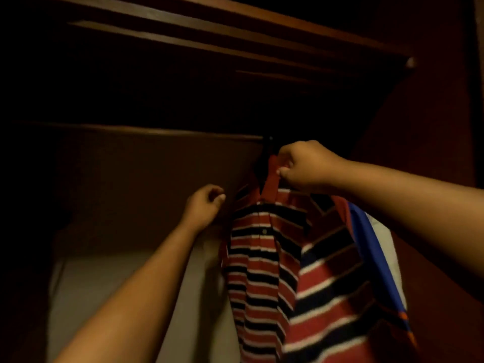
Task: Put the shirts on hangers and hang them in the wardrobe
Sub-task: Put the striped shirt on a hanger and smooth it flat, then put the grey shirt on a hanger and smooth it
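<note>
1. Pinched by the right hand (303, 165) at its red collar: striped shirt (267, 271), thumb and curled fingers closed on the fabric near the top.
2. Hung inside the wardrobe (432, 127), in the right half of the opening, red with black and white bands, a buttoned placket running down the front.
3. Topped by a dark hanger hook (269, 142) just above the collar, at the end of a thin rail (146, 130); too dim to tell whether seated on it.
4. Raised just left of the shirt's shoulder: left hand (205, 205), fingers loosely curled, thumb against forefinger, holding nothing that could be made out; contact with the cloth could not be told.
5. Hung close behind on the right, touching the stripes: blue and white garment (372, 247), with an orange patch near its lower edge.
6. Seen beyond: pale back panel (110, 284) low on the left, dark wooden shelf boards (209, 27) overhead.
</note>
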`<state>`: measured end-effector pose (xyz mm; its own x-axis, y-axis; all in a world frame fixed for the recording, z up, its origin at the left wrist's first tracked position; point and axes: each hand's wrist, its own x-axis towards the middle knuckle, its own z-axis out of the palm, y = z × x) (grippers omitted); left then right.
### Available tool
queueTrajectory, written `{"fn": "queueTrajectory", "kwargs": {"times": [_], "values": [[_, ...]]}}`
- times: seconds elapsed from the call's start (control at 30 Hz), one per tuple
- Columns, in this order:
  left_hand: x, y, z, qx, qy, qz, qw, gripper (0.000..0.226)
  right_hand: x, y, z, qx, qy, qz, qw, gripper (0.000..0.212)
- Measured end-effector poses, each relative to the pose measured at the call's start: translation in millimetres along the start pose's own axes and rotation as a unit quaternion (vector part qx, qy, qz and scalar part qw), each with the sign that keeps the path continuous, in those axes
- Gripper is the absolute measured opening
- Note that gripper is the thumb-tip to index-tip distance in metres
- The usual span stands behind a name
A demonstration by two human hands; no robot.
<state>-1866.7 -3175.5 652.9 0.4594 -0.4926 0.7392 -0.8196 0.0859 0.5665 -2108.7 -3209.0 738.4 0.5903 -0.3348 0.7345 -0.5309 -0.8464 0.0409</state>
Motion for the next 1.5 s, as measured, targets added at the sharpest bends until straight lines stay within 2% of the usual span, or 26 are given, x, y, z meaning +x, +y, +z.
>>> {"fn": "queueTrajectory", "kwargs": {"times": [0.17,0.33,0.43,0.67,0.83,1.03,1.17,1.5], "values": [[-111,25,-11,0.071,0.031,-0.057,0.995,0.019,-76,-2,14,0.146,-0.014,-0.030,0.989,0.018],[-252,36,-5,0.117,-0.001,-0.190,0.975,0.026,-177,-17,69,0.247,-0.157,-0.017,0.956,0.022],[-351,36,-3,0.134,-0.011,-0.274,0.952,0.026,-253,-48,114,0.292,-0.256,0.001,0.921,0.025],[-587,37,-12,0.187,-0.042,-0.468,0.863,0.028,-453,-130,181,0.323,-0.499,0.000,0.804,0.023],[-729,58,-35,0.176,-0.041,-0.589,0.788,0.029,-565,-178,183,0.308,-0.603,-0.027,0.736,0.020],[-848,103,-83,0.157,0.019,-0.684,0.712,0.029,-659,-239,143,0.305,-0.661,-0.088,0.679,0.011],[-902,137,-119,0.178,0.060,-0.696,0.693,0.027,-705,-282,100,0.305,-0.668,-0.128,0.667,0.031],[-999,203,-226,0.223,0.138,-0.717,0.646,0.026,-788,-394,9,0.326,-0.656,-0.236,0.638,0.032]]}}
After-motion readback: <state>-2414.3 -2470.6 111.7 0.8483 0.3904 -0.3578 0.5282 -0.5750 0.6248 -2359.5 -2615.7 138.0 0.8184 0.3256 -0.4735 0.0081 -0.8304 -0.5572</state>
